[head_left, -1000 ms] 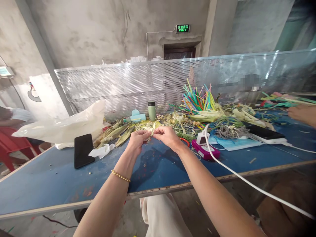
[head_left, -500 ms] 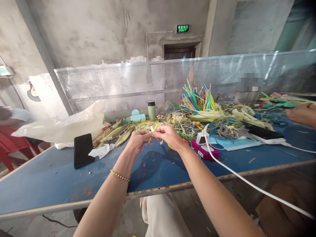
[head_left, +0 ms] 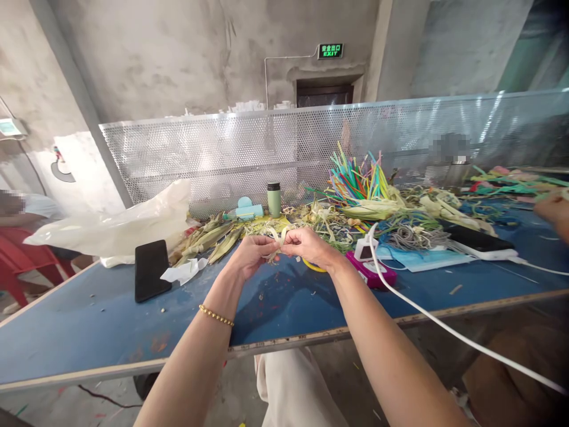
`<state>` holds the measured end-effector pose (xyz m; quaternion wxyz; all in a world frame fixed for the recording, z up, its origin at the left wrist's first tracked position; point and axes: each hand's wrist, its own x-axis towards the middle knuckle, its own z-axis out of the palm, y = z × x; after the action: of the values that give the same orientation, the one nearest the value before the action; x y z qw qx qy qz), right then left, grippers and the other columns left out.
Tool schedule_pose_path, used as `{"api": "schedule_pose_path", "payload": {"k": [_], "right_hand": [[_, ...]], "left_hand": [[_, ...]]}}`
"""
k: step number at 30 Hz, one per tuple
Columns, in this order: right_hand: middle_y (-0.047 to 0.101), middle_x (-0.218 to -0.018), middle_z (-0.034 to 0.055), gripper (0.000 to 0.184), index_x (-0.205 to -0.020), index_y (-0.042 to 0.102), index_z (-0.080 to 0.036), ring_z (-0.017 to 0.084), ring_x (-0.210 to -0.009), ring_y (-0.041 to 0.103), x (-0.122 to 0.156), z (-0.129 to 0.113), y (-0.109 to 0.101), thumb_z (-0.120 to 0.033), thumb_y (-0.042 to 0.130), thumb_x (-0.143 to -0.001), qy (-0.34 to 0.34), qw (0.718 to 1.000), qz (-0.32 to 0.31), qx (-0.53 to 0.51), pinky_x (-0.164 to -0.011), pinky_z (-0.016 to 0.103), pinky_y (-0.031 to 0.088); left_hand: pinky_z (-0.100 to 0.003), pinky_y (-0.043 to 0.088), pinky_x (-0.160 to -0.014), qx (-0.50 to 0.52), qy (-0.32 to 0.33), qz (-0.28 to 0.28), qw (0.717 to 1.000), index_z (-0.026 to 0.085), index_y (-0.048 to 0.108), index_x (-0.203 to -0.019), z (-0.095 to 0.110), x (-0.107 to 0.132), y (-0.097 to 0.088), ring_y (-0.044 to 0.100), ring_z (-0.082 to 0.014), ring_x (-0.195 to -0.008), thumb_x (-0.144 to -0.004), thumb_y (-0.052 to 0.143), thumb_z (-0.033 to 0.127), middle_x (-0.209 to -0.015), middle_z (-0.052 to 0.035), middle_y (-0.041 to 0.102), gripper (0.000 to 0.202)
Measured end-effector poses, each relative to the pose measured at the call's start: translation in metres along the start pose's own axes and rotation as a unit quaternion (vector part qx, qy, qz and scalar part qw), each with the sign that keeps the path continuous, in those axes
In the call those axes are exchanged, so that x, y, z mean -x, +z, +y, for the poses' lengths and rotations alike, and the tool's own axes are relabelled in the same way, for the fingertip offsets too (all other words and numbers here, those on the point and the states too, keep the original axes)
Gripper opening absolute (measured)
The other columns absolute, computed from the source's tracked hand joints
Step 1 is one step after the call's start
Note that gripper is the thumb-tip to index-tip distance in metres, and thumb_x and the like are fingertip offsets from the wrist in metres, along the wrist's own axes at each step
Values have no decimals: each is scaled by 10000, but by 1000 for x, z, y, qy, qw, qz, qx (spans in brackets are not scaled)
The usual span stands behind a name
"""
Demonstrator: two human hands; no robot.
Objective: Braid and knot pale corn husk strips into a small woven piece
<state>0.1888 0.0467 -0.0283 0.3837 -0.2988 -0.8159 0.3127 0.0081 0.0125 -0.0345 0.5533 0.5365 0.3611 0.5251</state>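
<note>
- Thin pale husk strip (head_left: 278, 238), held up just over the table (head_left: 111, 320), in the middle, between both hands.
- Left hand (head_left: 251, 254): closed up, fingertips pinching one end of the strip. Gold bracelet (head_left: 216, 316) on that wrist.
- Right hand (head_left: 311, 246): closed up too, pinching the other end, knuckles nearly touching the left hand.
- Looks like bending or twisting the strip into shape, partway through.
- Likely needs a firm, gentle pinch on both ends, so the strip does not tear or slip.
- Under the right hand, a yellow ring (head_left: 313, 267) flat on the table.
- To the left: a heap of husks (head_left: 208, 240), a crumpled tissue (head_left: 184, 271), a black phone (head_left: 152, 270) and a big white bag (head_left: 124, 225).
- Behind: a green bottle (head_left: 274, 200), standing up, beside a light blue thing (head_left: 246, 209).
- To the right: a pink box (head_left: 371, 273), a long white cable (head_left: 444, 329), a face mask (head_left: 422, 259), and a bunch of bright strips (head_left: 355, 178) sticking up.
- Blue table top, scuffed, with bits scattered on it.
- Shiny mesh screen (head_left: 222, 154) along the far edge.
- Bare grey walls, a dark doorway, a green exit sign (head_left: 330, 51) above it.
- Another person's hand (head_left: 553, 209) at the far right edge; one more person (head_left: 26, 213) sitting at the far left.
</note>
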Motion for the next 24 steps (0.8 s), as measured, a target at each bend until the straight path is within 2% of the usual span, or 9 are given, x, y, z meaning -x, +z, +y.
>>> {"api": "schedule_pose_path", "payload": {"k": [6,10,13,15,17,18,21,24], "right_hand": [[524,-569,-28,204,-620,581,-150,98,-539,440,1,-3,0,-292,657,-745,2,1000,-18,19,-528,238,311],[521,-568,-23,253,-621,576,-147,97,-535,433,1,-4,2,-344,643,-765,22,1000,14,17,-520,231,313],[542,-584,-9,250,-643,588,-149,111,-558,459,-2,-3,6,-347,610,-792,3,994,96,60,-540,234,329],[591,-638,18,222,-657,600,-150,130,-614,502,-5,-5,9,-316,586,-804,-29,976,188,108,-596,246,361],[617,-663,34,217,-651,610,-153,139,-642,519,-6,-9,13,-294,572,-812,-57,959,240,140,-632,253,372],[614,-648,31,231,-644,614,-154,136,-628,514,-6,-12,16,-297,566,-819,-65,959,236,141,-624,251,367],[593,-600,11,299,-639,644,-149,118,-572,483,-6,-15,26,-334,542,-851,-66,982,146,101,-557,239,321],[466,-491,-16,394,-512,581,-145,95,-515,371,-8,-10,35,-361,566,-842,-53,980,119,152,-520,252,238]], "left_hand": [[-254,424,-543,22,-6,-8,1000,100,660,-638,-1,-1,1,581,-107,-511,-534,885,232,-586,-17,615,282],[-255,447,-547,52,1,10,999,105,651,-630,0,-2,2,566,-101,-500,-509,890,221,-589,-6,605,292],[-257,466,-564,80,12,52,995,110,636,-604,-1,-5,1,560,-98,-507,-493,888,195,-581,0,593,288],[-264,483,-592,105,34,94,989,115,622,-589,-3,-8,0,557,-94,-520,-488,885,177,-581,8,583,289],[-271,491,-616,126,62,131,981,120,605,-577,-5,-10,-1,558,-95,-536,-488,884,179,-576,13,571,299],[-269,486,-615,131,74,144,978,121,600,-577,-6,-11,-2,562,-98,-543,-490,884,188,-572,12,570,304],[-236,411,-530,120,93,167,974,124,594,-580,-10,-13,-1,527,-91,-502,-492,877,233,-532,9,563,315],[-223,330,-475,93,121,197,969,125,609,-592,-12,-14,2,451,-69,-448,-495,861,266,-497,22,550,305]]}}
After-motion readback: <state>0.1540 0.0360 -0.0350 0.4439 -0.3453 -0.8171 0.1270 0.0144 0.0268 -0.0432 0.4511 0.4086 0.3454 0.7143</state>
